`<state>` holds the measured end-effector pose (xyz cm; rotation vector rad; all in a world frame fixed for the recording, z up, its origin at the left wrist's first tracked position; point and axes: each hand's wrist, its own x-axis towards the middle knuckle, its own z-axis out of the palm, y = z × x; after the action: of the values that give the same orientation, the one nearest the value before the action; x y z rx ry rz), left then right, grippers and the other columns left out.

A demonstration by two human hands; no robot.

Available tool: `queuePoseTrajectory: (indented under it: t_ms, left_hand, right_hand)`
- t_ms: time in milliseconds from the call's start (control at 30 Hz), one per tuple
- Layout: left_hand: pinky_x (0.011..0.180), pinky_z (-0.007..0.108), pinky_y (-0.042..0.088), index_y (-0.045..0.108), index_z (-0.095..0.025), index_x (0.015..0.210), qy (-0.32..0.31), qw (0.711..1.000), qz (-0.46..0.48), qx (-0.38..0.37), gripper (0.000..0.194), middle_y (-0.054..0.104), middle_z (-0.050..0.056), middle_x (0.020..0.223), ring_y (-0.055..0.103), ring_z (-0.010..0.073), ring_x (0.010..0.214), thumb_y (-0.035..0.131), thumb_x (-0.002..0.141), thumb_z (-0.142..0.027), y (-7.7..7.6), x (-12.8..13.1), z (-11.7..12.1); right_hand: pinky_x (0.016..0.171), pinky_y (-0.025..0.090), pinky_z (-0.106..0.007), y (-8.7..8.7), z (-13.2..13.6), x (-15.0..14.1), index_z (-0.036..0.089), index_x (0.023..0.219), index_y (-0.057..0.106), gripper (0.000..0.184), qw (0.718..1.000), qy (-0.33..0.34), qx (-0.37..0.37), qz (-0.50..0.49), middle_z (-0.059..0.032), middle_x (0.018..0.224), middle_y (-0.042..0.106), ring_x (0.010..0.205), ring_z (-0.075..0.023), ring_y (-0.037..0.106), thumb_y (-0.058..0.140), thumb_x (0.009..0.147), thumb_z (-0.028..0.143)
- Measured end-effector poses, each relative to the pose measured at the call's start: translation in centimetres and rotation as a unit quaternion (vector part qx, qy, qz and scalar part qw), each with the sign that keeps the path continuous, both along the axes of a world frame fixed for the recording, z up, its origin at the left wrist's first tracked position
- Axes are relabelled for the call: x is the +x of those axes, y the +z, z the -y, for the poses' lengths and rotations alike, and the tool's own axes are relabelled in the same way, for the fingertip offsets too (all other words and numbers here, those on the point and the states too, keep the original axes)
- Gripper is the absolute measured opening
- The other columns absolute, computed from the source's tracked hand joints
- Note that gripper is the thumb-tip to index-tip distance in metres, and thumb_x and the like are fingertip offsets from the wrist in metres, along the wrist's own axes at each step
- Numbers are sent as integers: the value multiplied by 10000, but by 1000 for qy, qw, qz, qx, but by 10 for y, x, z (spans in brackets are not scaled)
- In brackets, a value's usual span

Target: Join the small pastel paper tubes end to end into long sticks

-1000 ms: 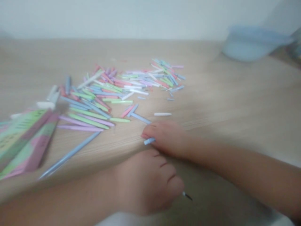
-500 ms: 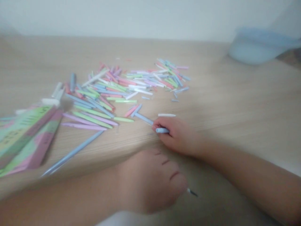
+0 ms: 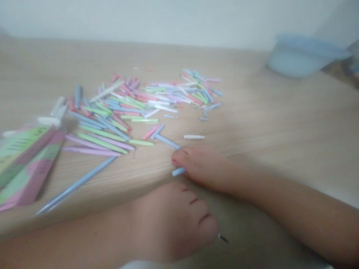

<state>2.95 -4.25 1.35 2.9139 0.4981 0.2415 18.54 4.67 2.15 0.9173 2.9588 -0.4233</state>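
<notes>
My right hand (image 3: 203,166) rests on the wooden table edge, its fingers pinching a short light blue paper stick (image 3: 178,171) that pokes out below the fingertips. My left hand (image 3: 171,224) lies closer to me in a loose fist. A thin black-tipped stick (image 3: 223,238) shows just past its fingers, with most of its length hidden in the hand. Just above my right fingertips lies a longer blue stick (image 3: 166,141). Beyond it spreads a heap of pastel paper sticks (image 3: 134,106).
A green and pink printed pack (image 3: 28,164) lies at the left, with a long blue stick (image 3: 75,185) beside it. A white stick (image 3: 194,137) lies alone near the heap. A pale blue plastic item (image 3: 297,59) stands at the far right of the light wood table (image 3: 280,119).
My right hand has moved back left and nearer to me, and the blue stick now tilts below its fingertips instead of lying level. My left hand stays nearly still.
</notes>
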Motion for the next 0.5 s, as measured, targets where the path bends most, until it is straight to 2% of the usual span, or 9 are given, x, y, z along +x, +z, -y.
queuePoseTrajectory:
  t_ms: [100, 233, 333, 400, 500]
  left_hand:
    - [597, 395, 456, 612, -226, 799, 29, 999, 25, 18, 129, 670, -12, 727, 610, 208, 640, 680, 905, -202, -4, -4, -4]
    - [581, 373, 420, 607, -235, 845, 86, 994, 46, 40, 89, 661, -8, 759, 634, 213, 669, 639, 925, -213, -2, -13, -16]
    - [591, 345, 409, 620, -226, 874, 122, 991, 59, 19, 129, 651, -1, 773, 633, 195, 679, 554, 984, -224, 0, -18, -25]
    - [623, 334, 419, 629, -222, 901, 150, 987, 57, -3, 171, 659, 5, 798, 643, 194, 715, 506, 1019, -238, 0, -21, -29]
    - [713, 327, 467, 648, -216, 985, 206, 976, 58, -51, 212, 703, 25, 901, 684, 204, 829, 461, 1066, -275, -3, -24, -34]
  right_hand:
    - [704, 442, -298, -2, -4, 5, 191, 968, 638, 66, 993, -67, -50, -83, -45, 930, 742, 811, -201, 653, 595, 947, 145]
    - [748, 468, -290, -10, -10, 16, 204, 1028, 595, 168, 960, -157, -70, -222, -20, 944, 696, 830, -184, 626, 552, 892, 115]
    - [762, 494, -290, -16, -13, 20, 214, 1006, 598, 124, 934, -186, -85, -294, -9, 934, 696, 843, -176, 646, 553, 923, 133]
    - [721, 512, -286, -17, -14, 19, 224, 984, 582, 55, 915, -218, -116, -318, 15, 822, 672, 770, -168, 653, 545, 974, 184]
    - [594, 524, -258, -17, -12, 21, 244, 1053, 534, 52, 876, -261, -224, -338, 54, 735, 643, 613, -141, 641, 519, 1043, 293]
